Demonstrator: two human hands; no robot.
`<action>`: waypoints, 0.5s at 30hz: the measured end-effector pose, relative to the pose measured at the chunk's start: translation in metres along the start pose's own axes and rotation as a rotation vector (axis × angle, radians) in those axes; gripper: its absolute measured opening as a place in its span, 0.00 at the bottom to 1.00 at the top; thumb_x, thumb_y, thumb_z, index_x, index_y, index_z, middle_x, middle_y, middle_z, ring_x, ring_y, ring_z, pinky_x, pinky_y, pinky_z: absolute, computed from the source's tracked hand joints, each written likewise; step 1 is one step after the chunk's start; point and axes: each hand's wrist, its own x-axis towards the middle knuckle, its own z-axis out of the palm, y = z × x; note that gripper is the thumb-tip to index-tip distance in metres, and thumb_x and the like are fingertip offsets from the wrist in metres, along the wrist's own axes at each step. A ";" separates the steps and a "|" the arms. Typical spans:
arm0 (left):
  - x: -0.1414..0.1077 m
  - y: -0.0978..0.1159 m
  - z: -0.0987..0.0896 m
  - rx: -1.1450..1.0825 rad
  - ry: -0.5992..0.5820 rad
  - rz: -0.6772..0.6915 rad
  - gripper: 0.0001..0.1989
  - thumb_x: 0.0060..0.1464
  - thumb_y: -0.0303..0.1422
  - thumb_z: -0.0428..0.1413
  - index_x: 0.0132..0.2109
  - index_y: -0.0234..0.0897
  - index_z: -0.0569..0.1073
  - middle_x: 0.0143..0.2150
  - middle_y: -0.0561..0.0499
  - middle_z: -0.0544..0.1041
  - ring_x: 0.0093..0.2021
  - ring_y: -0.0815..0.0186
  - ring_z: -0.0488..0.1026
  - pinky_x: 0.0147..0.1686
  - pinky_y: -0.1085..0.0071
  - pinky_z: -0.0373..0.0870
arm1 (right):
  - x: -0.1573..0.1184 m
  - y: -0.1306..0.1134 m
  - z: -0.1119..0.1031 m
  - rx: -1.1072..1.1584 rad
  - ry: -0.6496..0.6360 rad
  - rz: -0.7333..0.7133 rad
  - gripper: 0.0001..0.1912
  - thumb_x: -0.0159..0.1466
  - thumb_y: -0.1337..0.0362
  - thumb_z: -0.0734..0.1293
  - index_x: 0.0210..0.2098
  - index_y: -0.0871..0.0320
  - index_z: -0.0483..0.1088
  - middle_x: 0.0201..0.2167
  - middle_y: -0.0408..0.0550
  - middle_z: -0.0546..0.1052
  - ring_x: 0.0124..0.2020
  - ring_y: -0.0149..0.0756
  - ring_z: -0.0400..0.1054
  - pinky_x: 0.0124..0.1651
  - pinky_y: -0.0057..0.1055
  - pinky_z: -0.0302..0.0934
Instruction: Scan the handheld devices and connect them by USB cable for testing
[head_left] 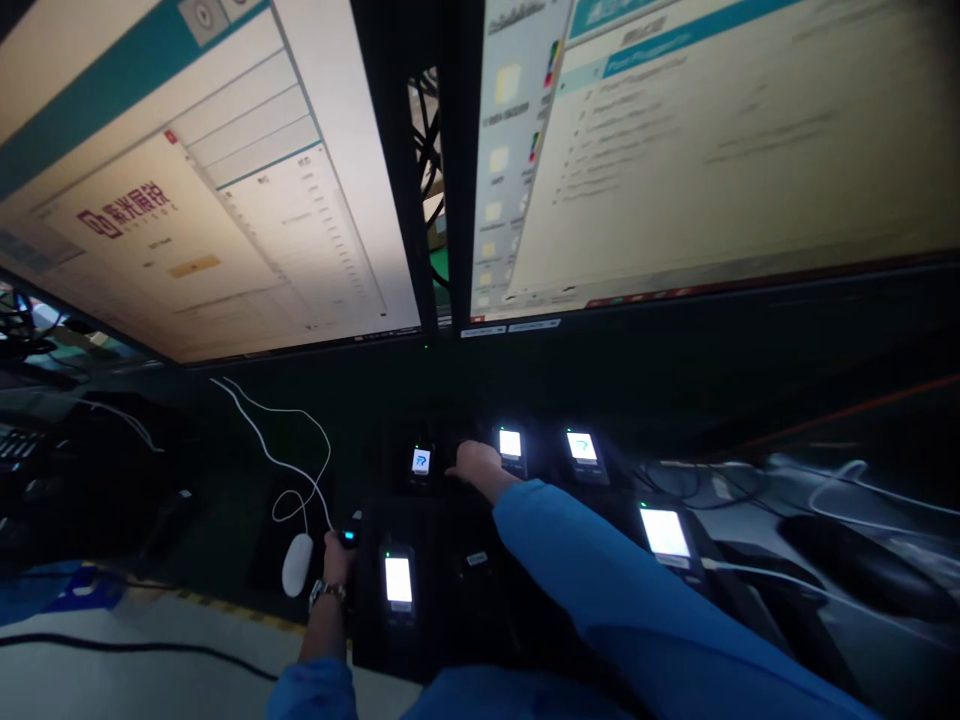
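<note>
- Device with a black rectangular casing and a blue mark on its lit white screen [421, 462] is seen just below the middle of the frame, left of the right hand [476, 464].
- The right hand is lowered between that device and a black device with a plain white screen [511, 444]; its fingertips are lost in shadow, so it cannot be told whether anything is gripped.
- By the left hand [337, 560], in the lower left-centre, a small dark object with a blue light [349, 537] is met by the fingers; whether they are closed around it cannot be made out.
- A metal-banded wristwatch [327, 592] is worn on the left wrist, and both arms are covered by blue sleeves [577, 560].
- Below the first device, another black device with a blank bright screen [399, 582] is seen.
- Right of centre, a black device with a pale blue-green mark [583, 448] is placed; farther right and lower, a larger-looking black device with a white screen [665, 533] is seen, a white cable [765, 572] beside it.
- A white oval corded mouse [298, 565] is set just left of the left hand.
- The upper frame is filled by two black-framed monitors, left [225, 200] and right [675, 160].
</note>
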 end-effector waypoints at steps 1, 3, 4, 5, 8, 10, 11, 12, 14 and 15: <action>0.003 -0.001 0.000 0.008 -0.010 -0.010 0.26 0.37 0.23 0.64 0.46 0.30 0.67 0.39 0.38 0.80 0.37 0.60 0.78 0.40 0.68 0.71 | 0.000 -0.002 0.000 -0.004 0.000 0.012 0.24 0.56 0.53 0.72 0.46 0.63 0.71 0.45 0.57 0.76 0.48 0.45 0.71 0.47 0.41 0.67; 0.006 -0.003 0.001 0.028 -0.027 -0.026 0.24 0.38 0.22 0.63 0.46 0.30 0.67 0.41 0.38 0.80 0.40 0.60 0.78 0.41 0.69 0.70 | -0.002 -0.002 -0.001 -0.010 0.003 0.036 0.29 0.52 0.51 0.74 0.47 0.65 0.72 0.43 0.61 0.76 0.47 0.50 0.72 0.44 0.39 0.67; 0.006 -0.004 0.001 0.036 -0.030 -0.033 0.24 0.39 0.22 0.63 0.46 0.30 0.68 0.42 0.38 0.80 0.41 0.60 0.78 0.42 0.70 0.70 | -0.004 -0.002 -0.003 -0.012 0.006 0.043 0.31 0.51 0.50 0.74 0.47 0.65 0.71 0.43 0.62 0.77 0.47 0.51 0.72 0.43 0.39 0.67; 0.006 -0.007 0.002 0.043 -0.033 -0.039 0.24 0.39 0.22 0.63 0.47 0.30 0.68 0.42 0.37 0.80 0.42 0.60 0.78 0.42 0.70 0.69 | -0.006 -0.002 -0.006 -0.016 0.011 0.042 0.32 0.51 0.49 0.74 0.48 0.66 0.71 0.42 0.62 0.77 0.46 0.52 0.73 0.42 0.39 0.67; 0.003 -0.014 0.003 0.052 -0.041 -0.043 0.25 0.41 0.23 0.62 0.49 0.28 0.67 0.45 0.35 0.79 0.44 0.59 0.78 0.43 0.70 0.69 | -0.023 -0.007 -0.017 -0.041 0.073 -0.017 0.32 0.52 0.52 0.74 0.49 0.68 0.70 0.44 0.67 0.75 0.47 0.56 0.72 0.44 0.43 0.65; 0.000 -0.019 0.004 0.047 -0.045 -0.039 0.24 0.42 0.24 0.62 0.49 0.27 0.68 0.46 0.35 0.79 0.45 0.60 0.77 0.43 0.71 0.69 | -0.045 -0.017 -0.023 -0.056 0.159 -0.127 0.30 0.58 0.56 0.70 0.54 0.69 0.66 0.51 0.71 0.71 0.53 0.57 0.67 0.50 0.46 0.61; -0.001 -0.021 0.005 0.042 -0.044 -0.037 0.24 0.43 0.25 0.62 0.49 0.27 0.68 0.46 0.35 0.79 0.46 0.60 0.77 0.44 0.72 0.69 | -0.060 -0.023 -0.023 -0.059 0.196 -0.208 0.28 0.61 0.58 0.67 0.56 0.67 0.64 0.54 0.70 0.69 0.55 0.54 0.65 0.54 0.45 0.58; -0.001 -0.023 0.005 0.037 -0.041 -0.036 0.23 0.43 0.25 0.62 0.48 0.27 0.68 0.46 0.35 0.79 0.46 0.60 0.77 0.44 0.72 0.69 | -0.076 -0.029 -0.021 -0.058 0.217 -0.302 0.25 0.64 0.59 0.64 0.57 0.64 0.64 0.56 0.65 0.68 0.57 0.50 0.63 0.57 0.43 0.56; -0.002 -0.025 0.007 0.027 -0.032 -0.039 0.23 0.43 0.27 0.63 0.48 0.28 0.69 0.46 0.36 0.79 0.45 0.60 0.77 0.43 0.72 0.69 | -0.109 -0.040 -0.009 -0.061 0.205 -0.517 0.19 0.66 0.60 0.60 0.54 0.56 0.68 0.54 0.54 0.71 0.56 0.42 0.62 0.59 0.36 0.53; -0.003 -0.026 0.008 0.022 -0.028 -0.041 0.22 0.43 0.27 0.63 0.48 0.28 0.69 0.46 0.36 0.80 0.45 0.60 0.78 0.43 0.71 0.69 | -0.125 -0.045 0.000 -0.076 0.184 -0.617 0.18 0.66 0.59 0.61 0.52 0.55 0.70 0.52 0.52 0.73 0.55 0.42 0.63 0.58 0.36 0.53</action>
